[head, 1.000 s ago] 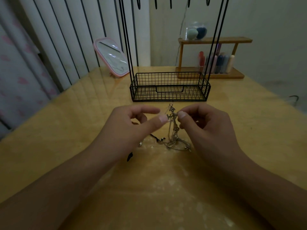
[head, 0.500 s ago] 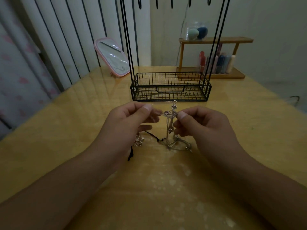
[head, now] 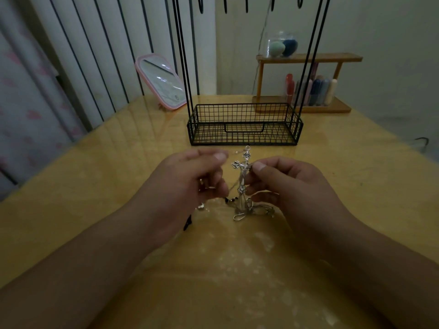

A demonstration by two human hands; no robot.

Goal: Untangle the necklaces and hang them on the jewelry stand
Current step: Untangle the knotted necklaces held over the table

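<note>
Here, grip: both hands are curled, thumb against forefinger, on the tangle.
Right hand (head: 292,186): pinches the silver cross (head: 242,167) at its right arm and holds it upright above the surface.
Left hand (head: 187,186): pinches a thin chain (head: 234,152) that runs right to the ring at the top of the cross; its lower fingers are curled, and something small and shiny shows among them, too dim to name.
Necklaces (head: 247,207): a knot of silver chain hangs from the cross between the two hands and ends in loops lying on the surface just below the fingers.
Black cord (head: 187,225): shows under the left wrist and again beside the loops, resting on the surface.
Small charm (head: 200,206): lies under the left hand; whether it touches the hand I cannot tell.
Stand (head: 244,125): black wire basket base with thin upright rods, just beyond the hands; its hooks at the top edge are bare.
Surface (head: 356,162): glossy yellow wood.
Mirror (head: 161,81): pink-framed, tilted back, left of the stand.
Shelf (head: 306,59): wooden, behind the stand on the right, with a clear jar (head: 281,45) on top and tubes (head: 311,91) below.
</note>
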